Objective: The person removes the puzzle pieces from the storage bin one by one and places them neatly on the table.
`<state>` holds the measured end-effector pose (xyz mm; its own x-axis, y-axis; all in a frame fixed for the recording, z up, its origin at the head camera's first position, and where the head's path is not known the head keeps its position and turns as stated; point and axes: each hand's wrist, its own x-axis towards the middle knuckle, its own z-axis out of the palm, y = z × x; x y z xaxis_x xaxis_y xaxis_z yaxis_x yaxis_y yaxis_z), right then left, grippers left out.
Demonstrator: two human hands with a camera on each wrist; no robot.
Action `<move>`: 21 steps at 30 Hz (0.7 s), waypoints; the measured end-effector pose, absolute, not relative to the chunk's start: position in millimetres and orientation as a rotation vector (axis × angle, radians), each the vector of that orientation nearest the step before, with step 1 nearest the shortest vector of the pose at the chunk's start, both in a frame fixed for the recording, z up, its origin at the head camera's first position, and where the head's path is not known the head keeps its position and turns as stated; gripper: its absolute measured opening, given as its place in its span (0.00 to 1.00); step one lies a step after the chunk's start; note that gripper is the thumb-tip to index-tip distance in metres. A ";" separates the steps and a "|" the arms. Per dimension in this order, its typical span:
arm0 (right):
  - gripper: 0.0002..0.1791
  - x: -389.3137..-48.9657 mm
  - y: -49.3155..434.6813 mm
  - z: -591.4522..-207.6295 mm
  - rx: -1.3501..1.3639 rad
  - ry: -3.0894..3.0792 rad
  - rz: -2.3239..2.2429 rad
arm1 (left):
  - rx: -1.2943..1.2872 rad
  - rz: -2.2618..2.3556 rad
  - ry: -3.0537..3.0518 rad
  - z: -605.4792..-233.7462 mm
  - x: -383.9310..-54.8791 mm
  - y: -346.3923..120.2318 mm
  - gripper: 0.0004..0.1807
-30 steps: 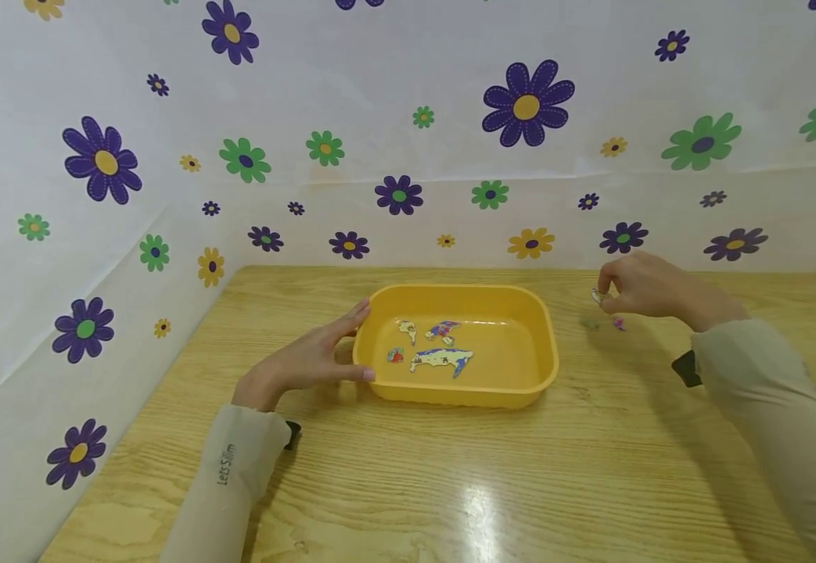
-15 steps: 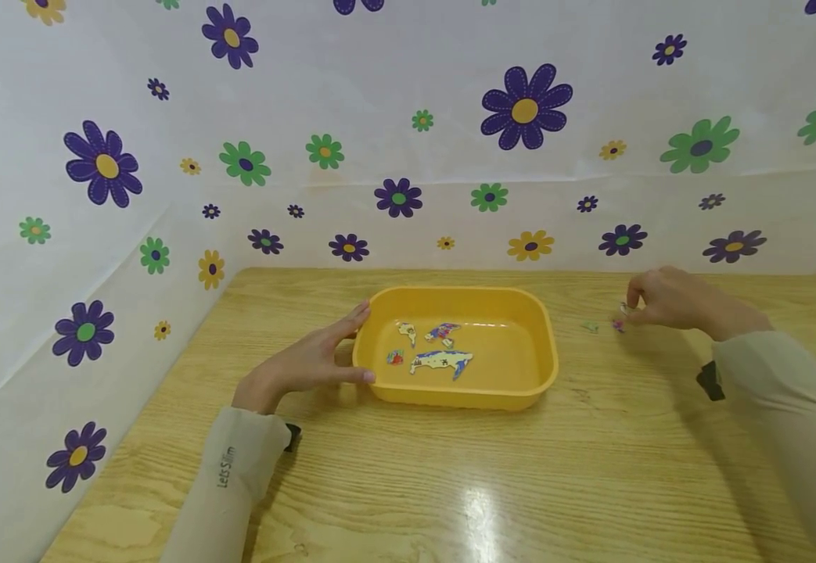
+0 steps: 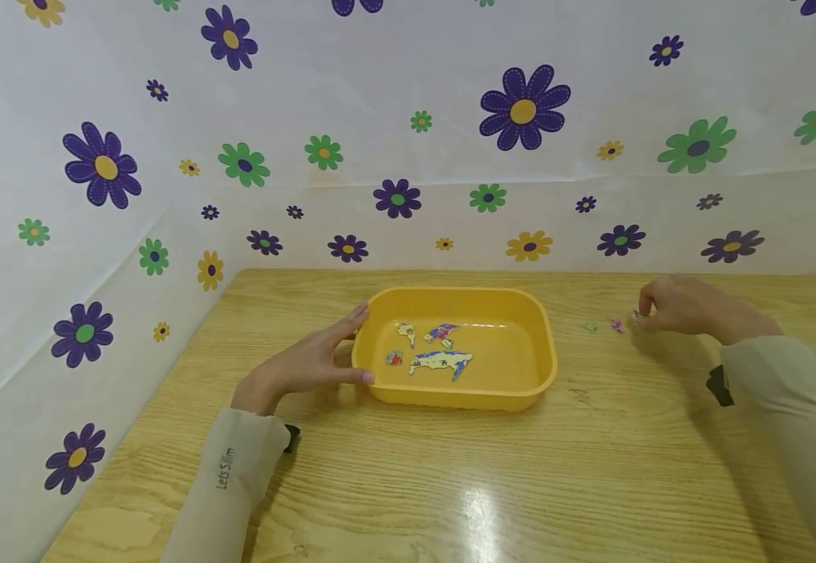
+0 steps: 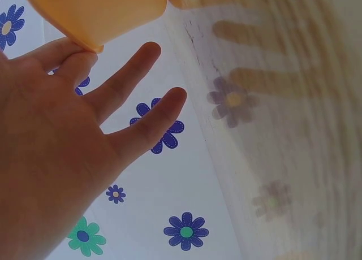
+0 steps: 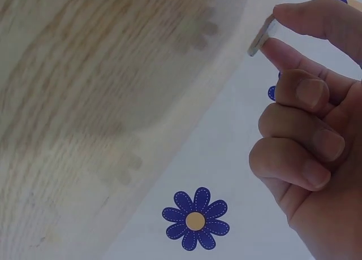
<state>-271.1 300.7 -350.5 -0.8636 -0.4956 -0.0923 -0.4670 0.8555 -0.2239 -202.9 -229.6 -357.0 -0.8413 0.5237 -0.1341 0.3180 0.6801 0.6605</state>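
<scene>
A yellow plastic tray (image 3: 457, 398) sits mid-table. My left hand (image 3: 302, 366) rests against its left end, thumb at the front corner and fingers spread along the side. In the left wrist view, two straight fingers (image 4: 147, 121) stand clear of the tray (image 4: 113, 17). To the right of the tray, my right hand (image 3: 689, 305) pinches a small flat piece (image 5: 262, 37) between thumb and index finger, just above the table. The other fingers are curled into the palm. Left of this hand lie a small pink-purple piece (image 3: 616, 324) and a small greenish piece (image 3: 590, 327).
Inside the tray lie several flat printed pieces, among them a long cream-and-blue piece (image 3: 441, 360) and a small red-and-teal piece (image 3: 394, 357). Behind the wooden table (image 3: 379, 485) hangs a white flower-print cloth (image 3: 450, 156), which also covers the left side.
My right hand has moved right and down toward the table, carrying the small piece past the pink-purple one. The left hand stays at the tray, and the tray's pieces have not moved.
</scene>
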 end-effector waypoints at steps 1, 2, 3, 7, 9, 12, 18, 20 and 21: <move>0.08 -270.7 301.1 -349.8 -0.755 2.882 -0.287 | 0.667 0.928 2.582 -356.9 -202.9 -229.6 0.59; 0.09 -270.1 301.2 -348.6 -0.749 2.882 -0.280 | 0.669 0.926 2.583 -356.8 -202.9 -229.6 0.59; 0.09 -269.7 300.8 -347.2 -0.744 2.881 -0.282 | 0.669 0.925 2.584 -356.8 -203.0 -229.5 0.59; 0.10 -269.3 295.6 -339.2 -0.743 2.895 -0.313 | 0.671 0.918 2.588 -356.7 -203.1 -229.5 0.59; 0.11 -269.7 291.0 -334.3 -0.757 2.901 -0.363 | 0.673 0.916 2.589 -356.9 -203.4 -229.4 0.59; 0.10 -270.1 282.8 -327.4 -0.787 2.903 -0.454 | 0.675 0.913 2.592 -357.2 -203.4 -229.5 0.59; 0.11 -270.0 264.9 -318.0 -0.814 2.870 -0.604 | 0.672 0.923 2.591 -357.5 -203.2 -230.1 0.59; 0.11 -269.5 258.6 -314.8 -0.834 2.855 -0.647 | 0.674 0.927 2.588 -357.7 -203.2 -230.2 0.59; 0.12 -269.5 255.5 -313.3 -0.848 2.846 -0.668 | 0.674 0.928 2.589 -357.8 -203.2 -230.3 0.59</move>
<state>-269.5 255.5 -313.3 -0.8403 -0.5412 0.0308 -0.4985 0.7491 -0.4364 -203.2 -230.3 -357.8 -0.8416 0.5251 -0.1265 0.3252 0.6796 0.6576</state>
